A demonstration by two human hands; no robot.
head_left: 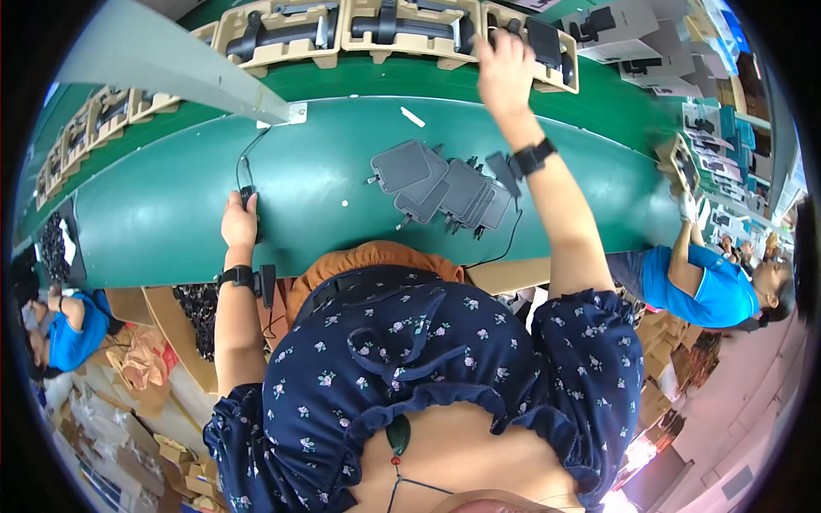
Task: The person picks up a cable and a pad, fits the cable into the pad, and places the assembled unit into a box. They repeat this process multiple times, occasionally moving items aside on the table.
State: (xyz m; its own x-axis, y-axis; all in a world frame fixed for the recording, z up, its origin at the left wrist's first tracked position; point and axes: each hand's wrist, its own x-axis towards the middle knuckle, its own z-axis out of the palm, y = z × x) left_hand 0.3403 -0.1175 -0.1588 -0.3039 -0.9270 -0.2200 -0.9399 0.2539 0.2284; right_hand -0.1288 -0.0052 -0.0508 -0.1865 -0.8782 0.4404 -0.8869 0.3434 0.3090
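My left hand [240,221] is closed around a small black device [247,195] with a thin cable, resting on the green workbench [299,171]. The cable runs up toward the base of a grey metal post. My right hand [506,73] is stretched to the far side, its fingers bent down into a tan moulded tray [556,81] on the green conveyor. Dark parts sit in that tray, including a flat black piece [544,43] beside my fingers. What the fingertips pinch is hidden. Several flat dark-grey plates [453,188] with short plugs lie piled on the bench between my arms.
More tan trays [282,43] with black parts line the conveyor. The grey post [197,68] slants over the bench at left. White boxes [611,34] stand at far right. A co-worker in blue [701,282] handles a tray at right; another [77,329] is at left.
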